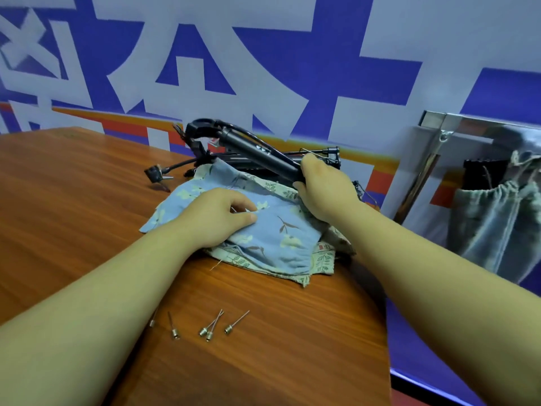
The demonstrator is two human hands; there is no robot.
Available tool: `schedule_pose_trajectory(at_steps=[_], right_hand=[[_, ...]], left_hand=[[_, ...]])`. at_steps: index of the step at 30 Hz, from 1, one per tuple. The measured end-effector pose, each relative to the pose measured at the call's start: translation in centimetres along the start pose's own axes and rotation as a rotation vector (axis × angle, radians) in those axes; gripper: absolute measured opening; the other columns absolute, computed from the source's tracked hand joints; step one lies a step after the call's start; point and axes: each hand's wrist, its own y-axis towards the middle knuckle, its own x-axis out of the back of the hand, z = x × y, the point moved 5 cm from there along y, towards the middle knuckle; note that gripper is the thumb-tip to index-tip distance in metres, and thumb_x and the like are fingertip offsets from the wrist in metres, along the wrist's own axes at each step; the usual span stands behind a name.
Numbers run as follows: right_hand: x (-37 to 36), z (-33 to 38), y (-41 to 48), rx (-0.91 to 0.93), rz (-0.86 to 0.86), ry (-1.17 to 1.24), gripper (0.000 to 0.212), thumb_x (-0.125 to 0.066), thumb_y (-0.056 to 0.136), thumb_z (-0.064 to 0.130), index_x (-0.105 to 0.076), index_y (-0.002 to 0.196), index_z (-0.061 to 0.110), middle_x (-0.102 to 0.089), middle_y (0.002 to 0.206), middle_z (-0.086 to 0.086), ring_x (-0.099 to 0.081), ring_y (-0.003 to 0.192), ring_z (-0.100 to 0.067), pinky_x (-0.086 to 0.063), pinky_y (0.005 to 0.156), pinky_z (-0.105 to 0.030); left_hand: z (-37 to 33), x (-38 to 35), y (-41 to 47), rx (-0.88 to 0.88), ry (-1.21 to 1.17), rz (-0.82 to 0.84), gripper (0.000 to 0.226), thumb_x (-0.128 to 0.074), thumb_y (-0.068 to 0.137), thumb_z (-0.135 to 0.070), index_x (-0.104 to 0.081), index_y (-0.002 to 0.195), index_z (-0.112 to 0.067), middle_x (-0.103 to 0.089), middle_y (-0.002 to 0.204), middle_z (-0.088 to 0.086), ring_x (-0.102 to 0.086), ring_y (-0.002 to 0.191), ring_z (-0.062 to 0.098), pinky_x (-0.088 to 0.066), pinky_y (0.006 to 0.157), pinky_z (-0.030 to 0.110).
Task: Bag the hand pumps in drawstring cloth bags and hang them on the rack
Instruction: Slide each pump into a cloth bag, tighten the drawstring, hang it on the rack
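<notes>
A black hand pump point(251, 152) is lifted at a slant over the back of the wooden table point(73, 200), and my right hand point(322, 189) is closed around its lower end. More black pumps point(322, 155) and a hose end point(155, 172) lie behind it. A blue floral drawstring cloth bag point(281, 232) lies on top of a pale leaf-print bag point(322, 263). My left hand point(218, 215) pinches the blue bag's cloth near its middle. To the right stands a metal rack point(439, 127) with a grey drawstring bag point(497, 224) hanging from it.
Several metal inflation needles point(209, 329) lie on the table near its front. The table's right edge curves away just left of the rack. A blue and white printed wall point(263, 54) stands close behind the table and rack.
</notes>
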Motion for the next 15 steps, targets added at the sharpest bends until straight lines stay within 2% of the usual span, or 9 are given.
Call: schedule_pose_trajectory(at_steps=[3,7,10,13,15], right_hand=[[2.6,-0.4,-1.5,-0.015,-0.033,0.073,0.027,-0.058,0.097,0.028,-0.034,0.094,0.016,-0.042,0.071,0.003,-0.044,0.057,-0.023,-0.026,0.048,-0.034],[5.5,-1.3,-4.0,-0.023,-0.071,0.17,0.028,-0.055,0.099,0.033,-0.033,0.092,0.017,-0.043,0.073,0.006,-0.043,0.057,-0.016,-0.022,0.046,-0.033],[6.9,-2.3,-6.1,-0.073,-0.106,0.275,0.03,-0.054,0.1,0.035,-0.035,0.093,0.014,-0.048,0.073,-0.001,-0.046,0.059,-0.023,-0.029,0.048,-0.036],[7.5,-3.5,-8.4,-0.139,-0.112,0.38,0.032,-0.056,0.099,0.036,-0.035,0.091,0.013,-0.049,0.071,-0.004,-0.048,0.061,-0.029,-0.035,0.053,-0.04],[7.7,-4.3,-10.0,-0.168,-0.099,0.416,0.033,-0.056,0.099,0.038,-0.035,0.09,0.014,-0.048,0.07,-0.003,-0.046,0.06,-0.027,-0.031,0.053,-0.038]], left_hand=[[-1.8,0.2,-0.3,-0.014,-0.037,-0.013,0.017,-0.068,0.096,-0.04,-0.072,0.112,-0.033,-0.068,0.106,-0.015,-0.064,0.095,0.007,-0.053,0.088,0.034],[-6.2,-0.5,-0.1,-0.069,-0.014,0.06,0.015,-0.071,0.094,-0.038,-0.075,0.106,-0.03,-0.07,0.097,-0.01,-0.063,0.08,0.01,-0.051,0.072,0.029],[-9.4,-2.0,0.0,-0.074,0.025,0.142,0.012,-0.074,0.09,-0.041,-0.074,0.097,-0.031,-0.072,0.092,-0.005,-0.068,0.083,0.018,-0.057,0.076,0.039],[-11.5,-4.2,0.1,-0.009,0.115,0.174,0.04,-0.076,0.086,-0.047,-0.068,0.119,-0.025,-0.071,0.104,0.002,-0.068,0.09,0.023,-0.056,0.083,0.037],[-12.2,-5.6,0.2,0.032,0.2,0.198,0.061,-0.077,0.085,-0.047,-0.059,0.136,-0.02,-0.066,0.121,0.004,-0.064,0.105,0.023,-0.05,0.089,0.033]])
